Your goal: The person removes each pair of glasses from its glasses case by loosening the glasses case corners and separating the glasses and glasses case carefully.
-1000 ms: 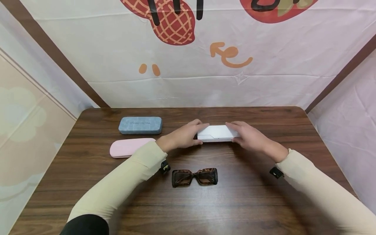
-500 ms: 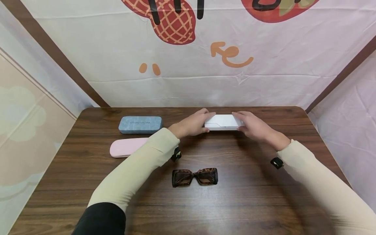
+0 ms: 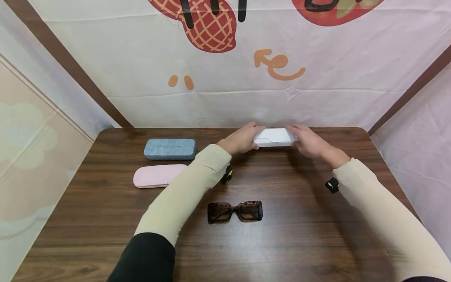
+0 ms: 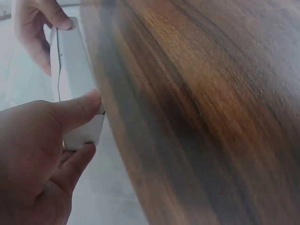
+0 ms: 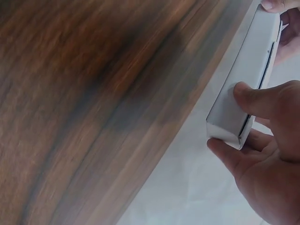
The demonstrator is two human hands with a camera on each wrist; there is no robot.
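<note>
Left hand (image 3: 241, 140) and right hand (image 3: 310, 142) pinch the white box (image 3: 276, 137) by its ends, fingers part-closed, probably to keep it level

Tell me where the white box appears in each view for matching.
Head: white box just right of centre, near the far table edge.
Left wrist: white box at upper left, left hand gripping its nearer end.
Right wrist: white box at upper right, right hand gripping its nearer end.
Shared landmark: that table edge, running beside the box in all three.
</note>
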